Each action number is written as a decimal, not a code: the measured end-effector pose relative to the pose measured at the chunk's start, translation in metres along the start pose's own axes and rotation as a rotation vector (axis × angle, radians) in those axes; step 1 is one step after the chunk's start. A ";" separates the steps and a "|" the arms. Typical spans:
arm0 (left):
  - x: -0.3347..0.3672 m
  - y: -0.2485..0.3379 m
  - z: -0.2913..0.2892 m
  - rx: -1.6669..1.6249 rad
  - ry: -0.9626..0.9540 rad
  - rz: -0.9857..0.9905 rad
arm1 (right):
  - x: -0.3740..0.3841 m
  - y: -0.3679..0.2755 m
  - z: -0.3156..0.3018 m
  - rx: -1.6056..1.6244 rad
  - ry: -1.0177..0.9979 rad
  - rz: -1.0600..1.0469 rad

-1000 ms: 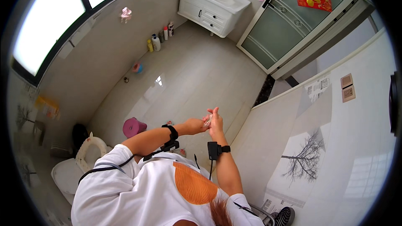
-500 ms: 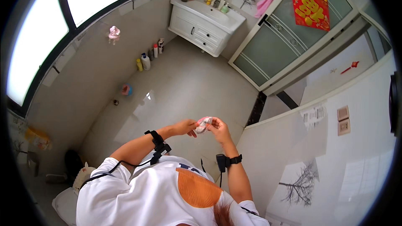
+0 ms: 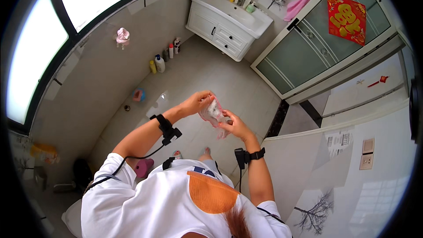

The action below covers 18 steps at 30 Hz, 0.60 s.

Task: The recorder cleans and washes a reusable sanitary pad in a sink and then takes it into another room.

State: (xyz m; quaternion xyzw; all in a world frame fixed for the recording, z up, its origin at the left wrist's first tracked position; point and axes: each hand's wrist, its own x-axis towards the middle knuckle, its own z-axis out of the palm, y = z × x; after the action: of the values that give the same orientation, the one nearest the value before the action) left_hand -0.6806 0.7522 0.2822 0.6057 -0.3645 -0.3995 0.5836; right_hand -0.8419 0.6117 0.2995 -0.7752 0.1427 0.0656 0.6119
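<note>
Out in front of me, both hands hold a crumpled, see-through plastic piece (image 3: 214,109) with pink edging and white inside; whether it is a bag or a shower cap cannot be told. My left hand (image 3: 197,102) pinches its upper left edge between thumb and fingers. Lower on the other side, my right hand (image 3: 235,126) grips it with thumb and fingers. Between the hands the plastic is spread, and a loose pink-edged end hangs below my right fingers. Each wrist wears a black strap with a small device.
A white vanity with a sink (image 3: 229,13) stands at the far wall. Several bottles (image 3: 160,64) line the left wall, near a blue and pink item (image 3: 139,94). A pink bundle (image 3: 123,36) hangs there. To the right is a glass door (image 3: 304,44); a purple object (image 3: 143,167) sits by my feet.
Both hands have moved forward and farther apart. The plastic piece, bunched small before, is now spread out between them. My feet and the purple object have come into view.
</note>
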 end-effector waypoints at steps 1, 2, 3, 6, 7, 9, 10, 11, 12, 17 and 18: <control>0.012 0.004 -0.006 0.055 -0.023 0.045 | 0.009 -0.003 -0.006 0.120 -0.039 0.057; 0.023 0.006 -0.009 0.065 -0.027 0.092 | 0.016 0.001 -0.012 0.121 -0.044 0.057; 0.033 0.009 -0.013 0.066 -0.021 0.091 | 0.024 0.008 -0.020 0.250 -0.072 0.049; 0.064 0.032 -0.015 0.108 -0.116 -0.006 | 0.048 0.023 -0.046 0.320 0.027 -0.079; 0.074 0.039 -0.017 0.113 -0.116 -0.004 | 0.055 0.026 -0.057 0.257 0.159 -0.195; 0.096 0.057 -0.026 0.362 -0.148 0.113 | 0.068 0.022 -0.096 0.204 0.228 -0.188; 0.106 0.069 -0.028 0.478 -0.166 0.162 | 0.074 0.019 -0.118 0.149 0.300 -0.172; 0.117 0.078 -0.032 0.490 -0.165 0.164 | 0.081 0.005 -0.134 0.155 0.301 -0.184; 0.125 0.085 -0.039 0.551 -0.117 0.207 | 0.087 -0.019 -0.145 -0.162 0.374 -0.336; 0.185 0.146 -0.038 0.712 0.051 0.346 | 0.097 -0.087 -0.216 -0.462 0.475 -0.446; 0.198 0.151 -0.036 0.660 0.079 0.374 | 0.102 -0.087 -0.231 -0.511 0.474 -0.474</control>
State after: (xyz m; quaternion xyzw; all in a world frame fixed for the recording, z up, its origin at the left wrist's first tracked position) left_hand -0.5617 0.5795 0.4214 0.6990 -0.5552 -0.1233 0.4335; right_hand -0.7352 0.3918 0.4081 -0.9071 0.0762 -0.2238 0.3482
